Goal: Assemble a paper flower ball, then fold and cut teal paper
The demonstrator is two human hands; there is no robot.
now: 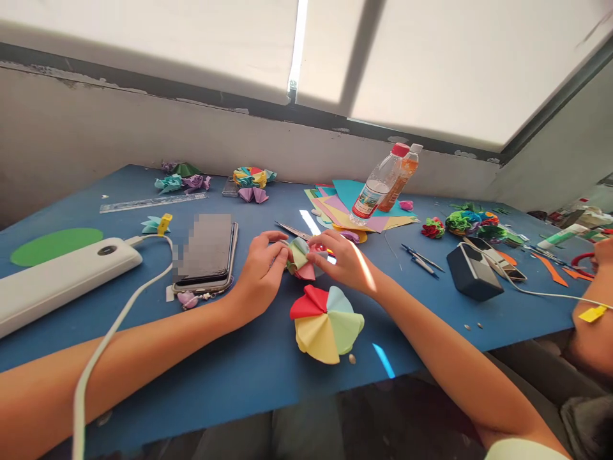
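Left hand (261, 271) and right hand (342, 259) pinch a small, half-folded green-and-pink paper piece (299, 257) between closed fingertips; below the fingers lies a finished multicoloured folded-paper pinwheel (325, 322).

Bright window (431, 70) backlight, sun streaks on table (239, 377), edges warped.

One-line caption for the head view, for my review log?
Both hands, left hand and right hand, pinch a folded paper piece above a multicoloured paper fan on a blue table.
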